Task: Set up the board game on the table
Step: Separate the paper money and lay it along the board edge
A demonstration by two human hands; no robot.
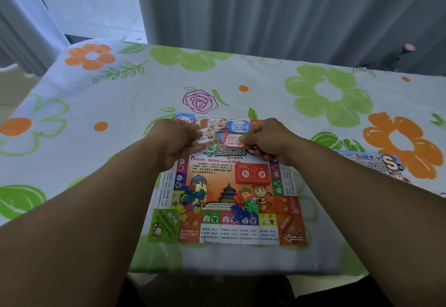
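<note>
**Two hands on the play money, board already down**

Two hands were busy over the far half of the game board [226,186], which lay flat and unfolded on the flowered tablecloth [96,94]. The left hand [173,142] pinched a small pale banknote [205,136] between thumb and fingers. The right hand [265,141] was curled around a red banknote [233,140], with what looked like more paper tucked under its knuckles, though that part was too hidden to call.

Just beyond both grips, more notes [224,123] sat spread along the board's far edge. Closer to the person than the hands, a red card deck [252,174] rested on the board's middle, and two heaps of coloured plastic pieces [193,200] and [243,206] with a white die [252,200] were still jumbled together. Off past the right wrist lay the game's packaging [371,164].

So, roughly halfway by the look of it: board and cards placed, money being sorted, tokens and houses not yet dealt with.
</note>
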